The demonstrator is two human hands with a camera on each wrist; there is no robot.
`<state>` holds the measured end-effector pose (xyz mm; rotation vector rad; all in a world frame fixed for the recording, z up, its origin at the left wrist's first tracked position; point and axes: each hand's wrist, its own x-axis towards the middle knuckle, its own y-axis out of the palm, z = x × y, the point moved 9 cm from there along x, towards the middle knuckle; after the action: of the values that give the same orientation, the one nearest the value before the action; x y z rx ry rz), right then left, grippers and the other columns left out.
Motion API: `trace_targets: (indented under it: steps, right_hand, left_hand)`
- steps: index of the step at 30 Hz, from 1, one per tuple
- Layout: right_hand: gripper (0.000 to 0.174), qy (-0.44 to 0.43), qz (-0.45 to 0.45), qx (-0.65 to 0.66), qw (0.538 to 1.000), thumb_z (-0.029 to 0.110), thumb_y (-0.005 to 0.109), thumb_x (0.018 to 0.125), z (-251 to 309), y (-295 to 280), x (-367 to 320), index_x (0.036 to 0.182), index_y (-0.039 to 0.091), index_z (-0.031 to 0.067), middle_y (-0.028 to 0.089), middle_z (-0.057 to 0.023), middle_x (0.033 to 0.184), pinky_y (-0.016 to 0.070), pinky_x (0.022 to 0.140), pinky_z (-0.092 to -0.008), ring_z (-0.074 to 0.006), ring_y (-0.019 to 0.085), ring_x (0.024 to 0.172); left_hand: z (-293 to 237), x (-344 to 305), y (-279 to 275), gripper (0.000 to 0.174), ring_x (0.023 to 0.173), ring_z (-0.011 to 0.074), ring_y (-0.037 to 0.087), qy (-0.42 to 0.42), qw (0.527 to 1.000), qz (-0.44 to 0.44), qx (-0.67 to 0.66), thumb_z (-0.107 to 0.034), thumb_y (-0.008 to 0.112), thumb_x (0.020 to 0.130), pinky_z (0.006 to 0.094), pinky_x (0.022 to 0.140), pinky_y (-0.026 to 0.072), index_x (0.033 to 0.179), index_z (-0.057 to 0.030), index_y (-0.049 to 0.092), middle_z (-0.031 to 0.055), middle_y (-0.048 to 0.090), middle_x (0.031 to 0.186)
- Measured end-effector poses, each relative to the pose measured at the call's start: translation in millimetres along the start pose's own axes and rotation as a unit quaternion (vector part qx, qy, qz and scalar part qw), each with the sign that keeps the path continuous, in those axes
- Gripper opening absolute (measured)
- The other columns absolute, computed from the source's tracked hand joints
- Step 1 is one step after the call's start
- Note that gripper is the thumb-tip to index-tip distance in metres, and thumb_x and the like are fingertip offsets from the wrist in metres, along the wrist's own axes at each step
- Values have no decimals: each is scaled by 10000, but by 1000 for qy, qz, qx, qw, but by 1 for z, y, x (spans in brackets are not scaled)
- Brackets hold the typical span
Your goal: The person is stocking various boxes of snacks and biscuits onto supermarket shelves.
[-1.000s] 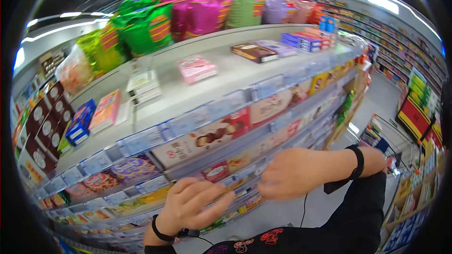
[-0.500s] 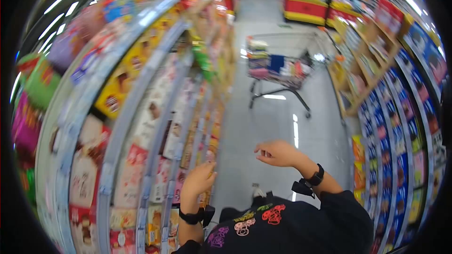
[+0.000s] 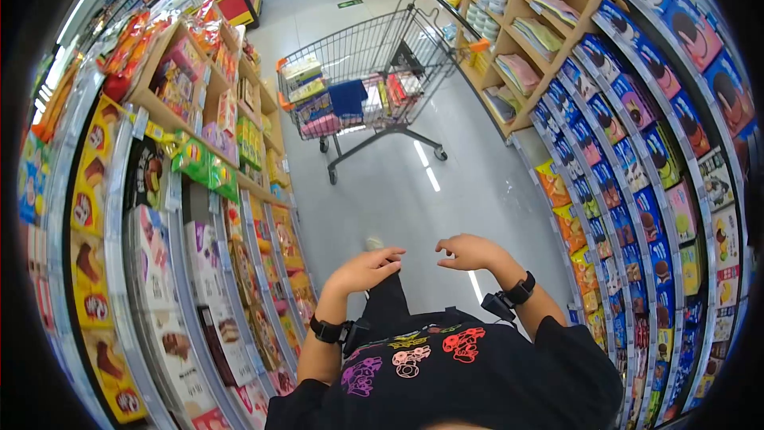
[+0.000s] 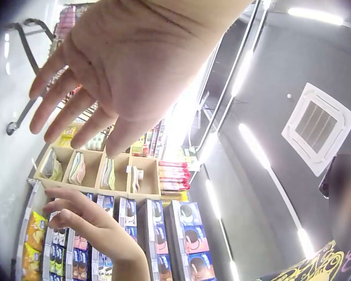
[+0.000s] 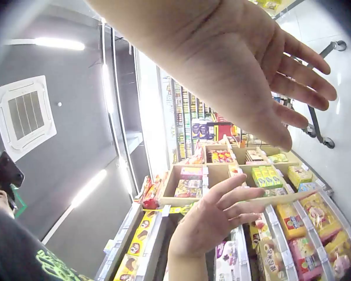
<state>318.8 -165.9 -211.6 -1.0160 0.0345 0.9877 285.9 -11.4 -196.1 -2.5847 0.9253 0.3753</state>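
Both bare hands are raised in front of the body and hold nothing. My left hand (image 3: 362,271) is palm down with fingers loosely extended toward the right. Opposite it, my right hand (image 3: 473,253) has softly bent fingers, with a gap between the two. In the left wrist view the left palm (image 4: 134,64) shows bare, its fingers spread. The right palm (image 5: 240,73) is likewise bare in the right wrist view. Ahead in the aisle stands a wire shopping cart (image 3: 362,52) with orange corners, carrying a dark blue item (image 3: 348,99) and several packages.
Shelves of boxed snacks (image 3: 91,271) line the left side, ending in a wooden display rack (image 3: 274,123). On the right are shelves of blue cookie packs (image 3: 609,183) and another wooden rack (image 3: 517,123). Grey floor (image 3: 477,199) runs between them.
The view has swung right from the left shelf's top, down the aisle to the cart, which now appears nearer. Both hands stay raised and empty.
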Motion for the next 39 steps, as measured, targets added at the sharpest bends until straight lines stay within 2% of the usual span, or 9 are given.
trace_targets:
  steps: [6, 11, 15, 22, 24, 28, 30, 35, 39]
  right_hand:
    - [365, -52, -3, 55, 997, 303, 576, 805, -3, -94, 160, 1064, 557, 46, 624, -174, 904, 462, 747, -399, -327, 593, 846]
    - [322, -112, -80, 67, 988, 274, 582, 815, 16, -183, 255, 1057, 560, 62, 630, -132, 835, 474, 701, -348, -274, 605, 765]
    - [277, -139, -65, 200, 968, 242, 589, 833, 9, -226, 327, 1039, 561, 59, 623, -70, 792, 468, 683, -294, -152, 591, 732]
    - [240, -22, -13, 530, 848, 190, 518, 863, -46, -300, 511, 1041, 560, 35, 612, -67, 873, 489, 691, -259, -122, 586, 771]
    - [250, 7, -5, 599, 801, 193, 503, 863, -71, -308, 573, 1040, 560, 27, 618, -83, 879, 488, 642, -261, -131, 584, 744]
    - [239, 105, -28, 502, 858, 225, 527, 825, -138, -284, 698, 968, 572, 39, 617, -54, 781, 473, 569, -255, -119, 573, 672]
    - [224, 155, 23, 483, 861, 247, 534, 835, -160, -257, 744, 941, 567, 52, 600, -44, 807, 477, 579, -274, -111, 556, 692]
    - [367, 241, 69, 576, 778, 266, 571, 788, -170, -212, 787, 1078, 505, 52, 543, -90, 1010, 469, 652, -312, -158, 529, 810]
    - [522, 238, 54, 512, 823, 286, 634, 755, -170, -204, 800, 1188, 461, 50, 530, -109, 1077, 482, 682, -334, -200, 536, 895]
  left_hand:
    - [16, 70, -184, 342, 972, 167, 556, -39, 995, -89, 22, -203, 493, 907, 290, 853, 431, 1201, -30, 485, 94, 594, 1071]
    - [32, 115, -306, 338, 986, 153, 538, 55, 959, -264, -89, -202, 512, 893, 284, 841, 428, 1181, -26, 495, 90, 577, 1087]
    - [66, 141, -377, 371, 1070, 188, 502, -51, 919, -352, -167, -212, 544, 857, 312, 854, 415, 1191, -61, 485, 111, 549, 1141]
    - [168, 188, -521, 389, 1034, 146, 482, -121, 804, -496, -303, -203, 531, 839, 312, 888, 345, 1192, -58, 453, 61, 541, 1082]
    - [207, 218, -555, 409, 1057, 146, 452, -125, 789, -497, -340, -213, 543, 829, 313, 884, 330, 1194, -60, 438, 46, 527, 1072]
    - [274, 282, -584, 360, 1071, 161, 410, -224, 745, -471, -415, -207, 555, 814, 336, 874, 317, 1138, -86, 455, 28, 511, 1109]
    - [313, 302, -603, 520, 1016, 257, 516, -306, 742, -500, -324, -269, 583, 753, 377, 849, 409, 1153, 41, 462, 178, 542, 1115]
    - [334, 315, -633, 634, 1061, 343, 529, -423, 740, -507, -132, -283, 610, 691, 393, 912, 405, 1161, 107, 436, 281, 522, 1134]
    - [357, 318, -632, 657, 1071, 406, 499, -495, 706, -506, -41, -271, 606, 668, 409, 940, 385, 1161, 119, 418, 327, 498, 1134]
